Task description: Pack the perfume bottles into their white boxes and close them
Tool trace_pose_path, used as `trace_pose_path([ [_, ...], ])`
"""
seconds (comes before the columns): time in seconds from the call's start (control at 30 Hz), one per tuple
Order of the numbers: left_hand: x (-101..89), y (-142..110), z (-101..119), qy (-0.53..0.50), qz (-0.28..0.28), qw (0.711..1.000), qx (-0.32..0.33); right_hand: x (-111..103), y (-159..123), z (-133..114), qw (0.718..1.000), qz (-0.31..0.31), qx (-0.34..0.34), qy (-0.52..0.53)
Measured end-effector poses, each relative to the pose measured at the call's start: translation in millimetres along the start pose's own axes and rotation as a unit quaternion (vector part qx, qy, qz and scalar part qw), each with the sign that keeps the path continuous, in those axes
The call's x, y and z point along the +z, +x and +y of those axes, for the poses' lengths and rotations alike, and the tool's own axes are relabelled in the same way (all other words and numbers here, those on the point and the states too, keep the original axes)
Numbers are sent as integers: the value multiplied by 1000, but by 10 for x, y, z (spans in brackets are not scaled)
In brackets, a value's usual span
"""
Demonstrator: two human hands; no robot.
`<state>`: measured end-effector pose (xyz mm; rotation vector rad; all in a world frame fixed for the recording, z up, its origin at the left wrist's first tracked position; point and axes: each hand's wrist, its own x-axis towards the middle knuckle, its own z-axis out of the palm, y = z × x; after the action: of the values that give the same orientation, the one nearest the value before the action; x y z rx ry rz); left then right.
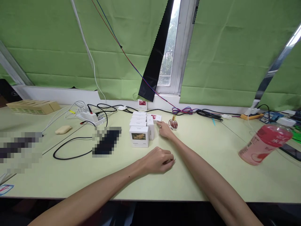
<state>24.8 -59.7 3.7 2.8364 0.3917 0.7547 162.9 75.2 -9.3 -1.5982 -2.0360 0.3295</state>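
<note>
My right hand (166,130) reaches over the table beside the right side of a cluster of small white boxes (139,138). Its index finger stretches toward a white box with a red picture (156,117), and I cannot tell whether it touches it. The other fingers bend downward, partly hidden. Just right of this hand stands a round glass bottle with a gold top (173,123). Nearer to me, my left hand (159,160) rests on the table with its fingers curled in, nothing visible in them. The front box carries a yellow flower picture.
Another white box (142,104) stands at the back by the sill. Left are a blurred dark device (107,141), a black cable, a power strip (90,117) and a cream case (63,130). A pink drink bottle (264,142) stands at right. Bundled wires (183,110) run along the back.
</note>
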Motion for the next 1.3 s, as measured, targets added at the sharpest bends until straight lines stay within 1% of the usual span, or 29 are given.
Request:
trace_pose_path([
  [0.17,-2,9,-1,-3,3,1000,5,3,-93,-31,1000,22,3,-9],
  [0.3,-10,15,8,-7,3,1000,2,-30,-207,-74,999,30,-9,-11],
  [0.47,-2,9,1,-16,-2,1000,-8,-123,-363,-131,999,26,-27,-17],
  [0.6,4,1,-9,-22,-6,1000,-17,-200,-465,-186,999,24,-25,-31],
  [0.77,7,-2,-14,-25,-6,999,-21,-303,-603,-286,998,40,-20,-50],
  [0.87,13,1,-17,-24,-4,999,-25,-366,-704,-333,995,69,-11,-65],
  [1.0,16,1,-16,-21,2,999,-24,-432,-836,-341,988,133,-9,-72],
  [1.13,14,-2,-15,-14,10,1000,-23,-483,-933,-279,979,191,-14,-68],
  [1.3,9,0,-9,-14,20,1000,-19,-549,-987,-141,960,273,-36,-56],
])
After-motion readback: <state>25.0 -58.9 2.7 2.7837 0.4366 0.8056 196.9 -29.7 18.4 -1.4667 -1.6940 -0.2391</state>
